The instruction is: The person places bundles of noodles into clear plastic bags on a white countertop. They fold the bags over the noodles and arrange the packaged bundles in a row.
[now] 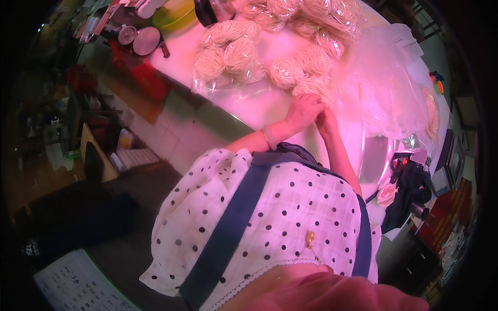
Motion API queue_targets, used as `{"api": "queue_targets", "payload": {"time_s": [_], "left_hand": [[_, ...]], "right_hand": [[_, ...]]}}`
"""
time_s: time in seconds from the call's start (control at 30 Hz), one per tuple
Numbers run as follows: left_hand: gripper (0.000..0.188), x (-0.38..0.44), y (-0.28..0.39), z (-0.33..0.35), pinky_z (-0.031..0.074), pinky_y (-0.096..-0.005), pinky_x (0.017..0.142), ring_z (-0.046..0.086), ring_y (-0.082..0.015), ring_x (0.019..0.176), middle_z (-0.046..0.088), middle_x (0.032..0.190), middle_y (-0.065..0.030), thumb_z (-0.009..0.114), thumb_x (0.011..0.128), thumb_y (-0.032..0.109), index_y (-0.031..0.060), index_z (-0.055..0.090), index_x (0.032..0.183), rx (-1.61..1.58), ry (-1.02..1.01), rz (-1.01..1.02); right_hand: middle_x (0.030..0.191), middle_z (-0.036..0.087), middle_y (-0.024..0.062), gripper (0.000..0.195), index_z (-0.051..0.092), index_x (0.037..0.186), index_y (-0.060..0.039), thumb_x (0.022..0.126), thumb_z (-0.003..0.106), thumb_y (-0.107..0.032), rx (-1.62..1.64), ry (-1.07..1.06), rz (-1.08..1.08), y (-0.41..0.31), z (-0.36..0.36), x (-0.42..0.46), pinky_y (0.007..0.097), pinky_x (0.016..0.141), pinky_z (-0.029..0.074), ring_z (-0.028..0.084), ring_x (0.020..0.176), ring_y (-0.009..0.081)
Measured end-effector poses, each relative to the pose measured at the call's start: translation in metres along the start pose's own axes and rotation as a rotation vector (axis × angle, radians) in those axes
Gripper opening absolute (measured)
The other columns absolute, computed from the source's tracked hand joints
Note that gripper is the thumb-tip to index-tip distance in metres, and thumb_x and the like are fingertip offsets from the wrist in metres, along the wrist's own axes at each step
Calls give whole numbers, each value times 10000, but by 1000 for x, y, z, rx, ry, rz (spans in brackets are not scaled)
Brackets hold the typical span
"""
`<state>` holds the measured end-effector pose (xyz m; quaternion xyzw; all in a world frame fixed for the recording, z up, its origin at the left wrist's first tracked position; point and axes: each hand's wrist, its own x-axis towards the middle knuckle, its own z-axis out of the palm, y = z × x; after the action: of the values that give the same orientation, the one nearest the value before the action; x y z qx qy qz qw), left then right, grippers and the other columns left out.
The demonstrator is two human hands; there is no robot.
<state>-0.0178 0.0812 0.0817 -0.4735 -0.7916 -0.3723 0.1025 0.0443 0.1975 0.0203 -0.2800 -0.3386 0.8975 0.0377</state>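
Note:
My left hand and my right hand meet at the lower edge of a clear plastic bag of noodle bundles. Fingertips of both hands are close together at the bag's edge, and what they pinch is too small to tell. A bracelet circles my left wrist. Left of the hands lies another clear bag of round noodle bundles. Farther back, more bagged noodle bundles are piled. A heap of clear plastic bags spreads to the right of my hands.
At the table's back left stand a yellow-green basin, a round scale-like plate and a knife. Dark cloth and a pink flower lie at the right. A red container stands beyond the left table edge.

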Motion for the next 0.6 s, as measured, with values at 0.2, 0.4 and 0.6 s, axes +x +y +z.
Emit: {"api": "queue_targets", "payload": {"time_s": [0.2,0.4,0.6], "left_hand": [[275,-16,-5,8,382,-358,865,507,-243,1003,556,1023,-85,549,685,84,99,609,953,-46,-24,-48],[393,-36,-15,20,320,-394,942,416,-294,1130,479,1157,-144,506,709,31,43,517,1102,-49,-72,-68],[346,-33,-20,24,311,-395,950,416,-289,1141,478,1178,-148,462,731,32,26,536,1069,-3,-139,-44]], "right_hand": [[890,568,98,305,517,1011,5,835,521,-244,-1020,-10,-97,14,-15,26,277,588,476,573,733,152],[811,575,103,449,500,1042,42,765,625,-288,-750,551,-263,-2,-30,18,247,459,451,561,640,139],[854,569,134,509,533,952,61,682,705,-336,-983,516,-484,-19,-18,36,310,660,444,559,730,207]]}}
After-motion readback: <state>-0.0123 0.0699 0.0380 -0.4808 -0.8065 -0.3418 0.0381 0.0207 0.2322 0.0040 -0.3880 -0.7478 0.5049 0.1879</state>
